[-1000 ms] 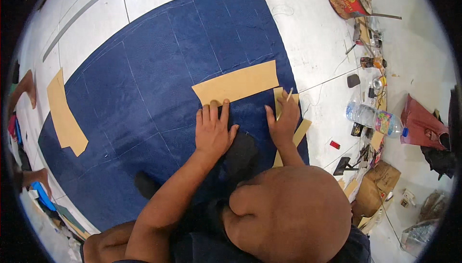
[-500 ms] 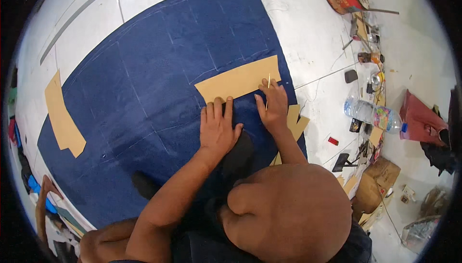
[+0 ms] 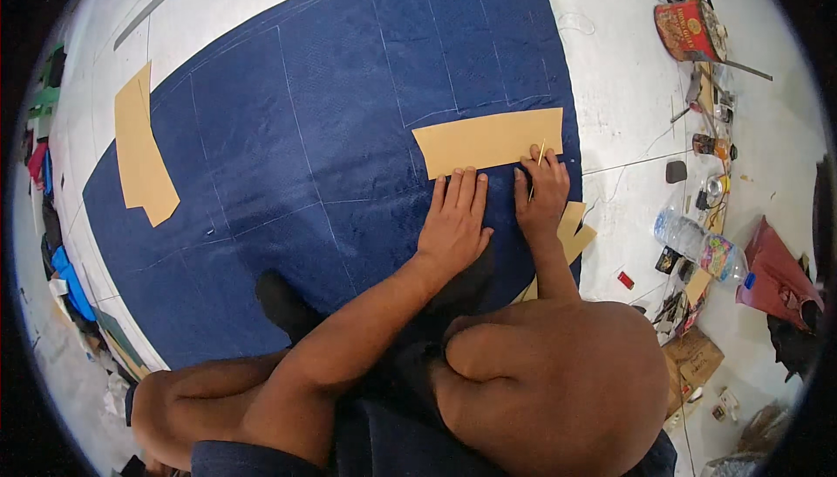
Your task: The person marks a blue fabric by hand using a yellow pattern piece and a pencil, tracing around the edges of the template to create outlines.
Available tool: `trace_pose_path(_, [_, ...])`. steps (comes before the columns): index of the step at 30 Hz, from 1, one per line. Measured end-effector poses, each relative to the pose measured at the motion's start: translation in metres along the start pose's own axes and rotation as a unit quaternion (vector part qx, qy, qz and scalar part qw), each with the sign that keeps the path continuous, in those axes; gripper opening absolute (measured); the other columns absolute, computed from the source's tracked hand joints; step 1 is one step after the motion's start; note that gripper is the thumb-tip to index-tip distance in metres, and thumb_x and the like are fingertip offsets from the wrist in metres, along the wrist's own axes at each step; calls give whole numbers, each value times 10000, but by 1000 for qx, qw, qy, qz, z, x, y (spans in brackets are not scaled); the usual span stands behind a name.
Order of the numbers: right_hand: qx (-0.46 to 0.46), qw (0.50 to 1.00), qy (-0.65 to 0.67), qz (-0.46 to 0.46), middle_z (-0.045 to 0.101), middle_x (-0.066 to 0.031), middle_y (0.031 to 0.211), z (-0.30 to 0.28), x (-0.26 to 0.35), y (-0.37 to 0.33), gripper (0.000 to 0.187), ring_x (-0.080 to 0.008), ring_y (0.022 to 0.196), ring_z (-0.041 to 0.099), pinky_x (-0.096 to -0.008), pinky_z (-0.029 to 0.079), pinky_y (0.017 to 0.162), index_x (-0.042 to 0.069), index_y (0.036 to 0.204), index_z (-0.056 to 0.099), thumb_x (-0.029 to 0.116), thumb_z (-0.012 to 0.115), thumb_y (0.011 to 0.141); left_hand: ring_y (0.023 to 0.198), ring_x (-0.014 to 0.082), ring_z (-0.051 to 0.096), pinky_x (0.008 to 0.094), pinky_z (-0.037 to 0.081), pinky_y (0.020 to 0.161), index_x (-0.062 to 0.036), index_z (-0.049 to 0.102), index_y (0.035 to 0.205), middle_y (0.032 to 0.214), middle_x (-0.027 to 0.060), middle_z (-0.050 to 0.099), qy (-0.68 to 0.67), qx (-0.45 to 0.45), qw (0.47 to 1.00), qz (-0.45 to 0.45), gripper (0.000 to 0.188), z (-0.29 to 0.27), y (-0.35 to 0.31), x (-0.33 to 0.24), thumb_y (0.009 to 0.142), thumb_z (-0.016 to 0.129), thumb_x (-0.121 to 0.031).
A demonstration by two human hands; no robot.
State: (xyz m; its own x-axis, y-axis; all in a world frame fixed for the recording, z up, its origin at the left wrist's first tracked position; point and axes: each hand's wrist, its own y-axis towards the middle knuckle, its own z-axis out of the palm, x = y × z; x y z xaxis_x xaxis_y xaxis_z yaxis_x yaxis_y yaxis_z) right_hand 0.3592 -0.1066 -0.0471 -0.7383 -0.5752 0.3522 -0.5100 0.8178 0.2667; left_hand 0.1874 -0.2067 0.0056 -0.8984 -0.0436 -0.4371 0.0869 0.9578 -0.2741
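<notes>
A tan card pattern piece [image 3: 488, 139] lies on dark blue cloth [image 3: 253, 128] marked with pale chalk lines. My left hand [image 3: 453, 215] lies flat, its fingertips on the card's near edge and its palm over the cloth. At the card's right end, my right hand [image 3: 547, 189] rests with fingertips on the card. Between its fingers it grips a thin yellowish stick [image 3: 542, 153], pointing away from me; whether this is a pen cannot be made out. A second card pattern piece [image 3: 144, 150] overlaps the cloth's left edge.
More card pieces [image 3: 574, 231] lie partly under the cloth's right edge. Along the right wall stand a red tin [image 3: 684, 30], a lying water bottle [image 3: 697, 241], a cardboard box [image 3: 696, 359] and small clutter. My bent knee [image 3: 558, 372] is near my right forearm. A metal strip [image 3: 166, 2] lies far left.
The view has shifted, so the cloth and card sit further right and less tilted. My left hand's fingers have drawn closer together at the card's edge. The right hand keeps its hold on the stick.
</notes>
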Motion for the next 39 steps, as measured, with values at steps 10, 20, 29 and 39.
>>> trace_pose_path(10, [3, 1000, -11, 20, 622, -109, 1363, 2, 2, 1, 264, -379, 1379, 456, -584, 306, 1135, 105, 1214, 641, 203, 648, 969, 1447, 397, 306, 538, 210, 1213, 52, 328, 1514, 1520, 253, 353, -3, -5, 1000, -5, 834, 1, -1, -2, 905, 669, -404])
trace_pose_path(20, [-3, 1000, -6, 28, 633, -88, 1352, 5, 3, -2, 258, -367, 1370, 466, -579, 305, 1139, 111, 1197, 652, 188, 664, 951, 1426, 389, 329, 540, 223, 1203, 54, 342, 1507, 1516, 248, 357, 6, -5, 1000, -6, 826, 2, -2, -2, 897, 672, -394])
trace_pose_path(29, [1, 1000, -13, 25, 635, -96, 1350, 4, 5, 0, 267, -356, 1372, 462, -559, 312, 1136, 100, 1189, 661, 184, 677, 937, 1428, 392, 317, 536, 224, 1202, 59, 329, 1509, 1511, 250, 346, 13, -7, 1000, -13, 842, 2, -3, -2, 887, 679, -388])
trace_pose_path(39, [7, 999, -6, 45, 648, -87, 1326, -2, 9, 3, 266, -348, 1326, 494, -555, 324, 1117, 96, 1161, 683, 186, 694, 911, 1405, 384, 345, 529, 238, 1197, 58, 320, 1501, 1462, 232, 388, -21, -21, 999, -34, 940, -2, 4, -5, 791, 771, -361])
